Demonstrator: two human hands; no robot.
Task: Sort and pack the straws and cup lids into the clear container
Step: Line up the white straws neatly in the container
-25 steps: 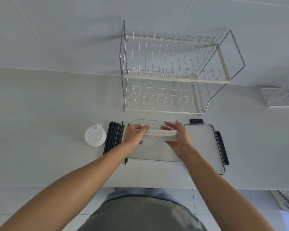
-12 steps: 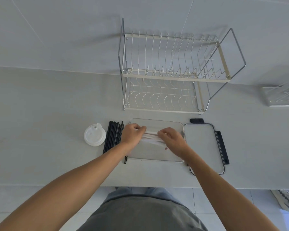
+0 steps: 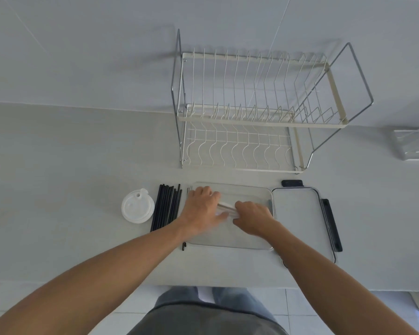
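Left hand [image 3: 201,209] and right hand [image 3: 252,217] pinch white straws [image 3: 225,206] (grip partly hidden) inside clear container [image 3: 247,189] | risk: uneven release scatters straws.

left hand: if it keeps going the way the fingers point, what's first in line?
Left hand points right, across the clear container. First in line: the white straws and right hand, apparently already touching; depth unclear.
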